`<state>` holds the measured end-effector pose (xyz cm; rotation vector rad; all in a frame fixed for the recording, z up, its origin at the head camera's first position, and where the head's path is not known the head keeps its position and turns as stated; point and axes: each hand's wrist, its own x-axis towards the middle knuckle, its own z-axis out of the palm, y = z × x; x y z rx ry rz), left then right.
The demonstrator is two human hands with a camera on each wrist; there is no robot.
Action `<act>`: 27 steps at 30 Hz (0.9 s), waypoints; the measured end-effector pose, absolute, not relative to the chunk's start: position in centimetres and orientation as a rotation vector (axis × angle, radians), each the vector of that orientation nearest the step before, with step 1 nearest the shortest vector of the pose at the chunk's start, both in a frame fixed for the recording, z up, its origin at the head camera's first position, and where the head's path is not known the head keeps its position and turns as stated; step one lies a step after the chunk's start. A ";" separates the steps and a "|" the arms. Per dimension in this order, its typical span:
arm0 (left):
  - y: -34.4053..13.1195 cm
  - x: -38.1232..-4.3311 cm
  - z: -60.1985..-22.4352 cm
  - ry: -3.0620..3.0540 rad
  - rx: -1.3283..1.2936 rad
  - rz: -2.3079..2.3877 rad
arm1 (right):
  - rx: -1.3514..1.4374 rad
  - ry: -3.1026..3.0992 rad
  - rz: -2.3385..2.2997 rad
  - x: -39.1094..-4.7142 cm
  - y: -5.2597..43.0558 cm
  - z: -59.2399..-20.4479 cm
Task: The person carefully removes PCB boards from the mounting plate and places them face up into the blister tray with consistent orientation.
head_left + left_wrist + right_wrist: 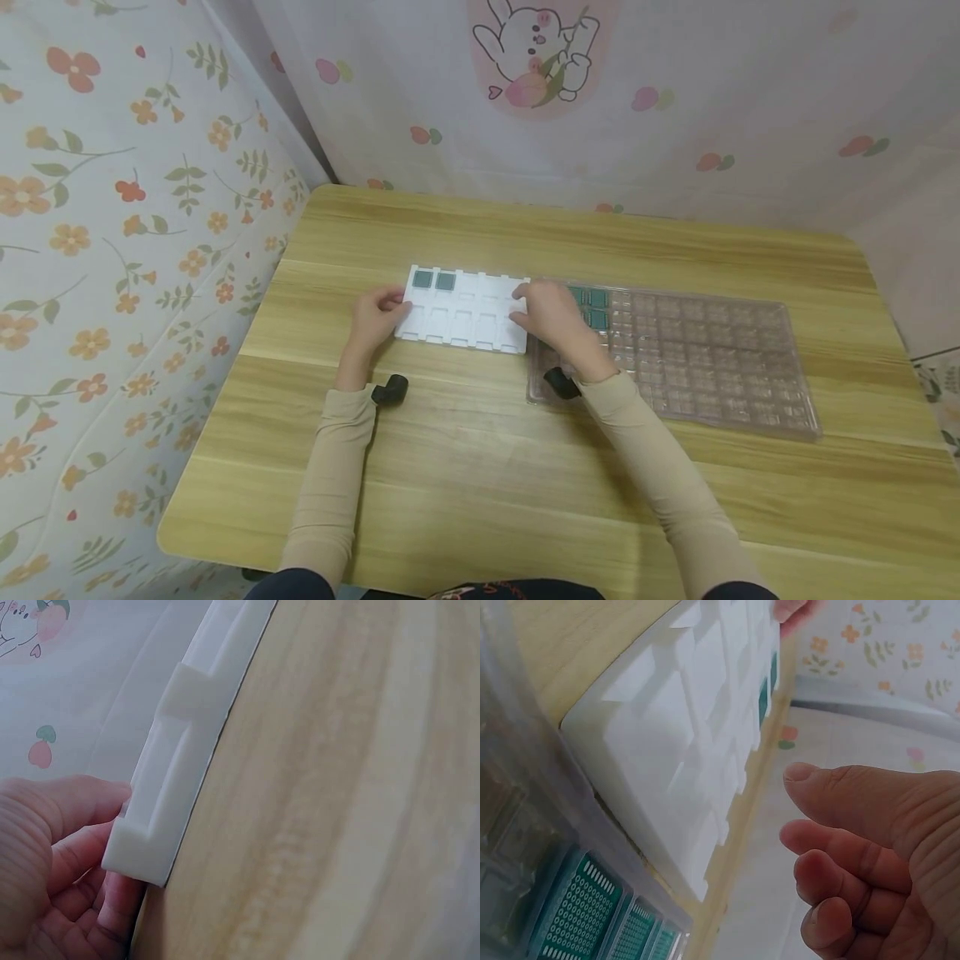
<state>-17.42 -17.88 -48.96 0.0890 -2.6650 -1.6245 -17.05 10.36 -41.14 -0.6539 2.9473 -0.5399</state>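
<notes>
A white compartment tray lies on the table, its two upper-left pockets each holding a green square chip. My left hand holds the tray's left end, with the thumb on its edge in the left wrist view and the other fingers partly hidden. Over the tray's right end is my right hand. In the right wrist view its fingers are loosely bent, thumb apart from them, with nothing between. Just right of the white tray lies a clear plastic tray, several green chips in its upper-left cells, partly covered by my right hand.
Both trays lie on a wood-grain table. A patterned curtain hangs behind the table, and flowered cloth hangs to the left. Small black devices sit at both wrists.
</notes>
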 end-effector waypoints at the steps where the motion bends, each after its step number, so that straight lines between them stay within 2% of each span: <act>1: -17.9 -17.4 -48.9 -2.667 0.087 -1.619 | -0.653 2.948 -0.527 -17.1 10.3 -41.2; 27: -17.8 -17.4 -49.0 -2.671 0.129 -1.649 | -0.643 2.885 -0.556 -18.0 7.1 -41.3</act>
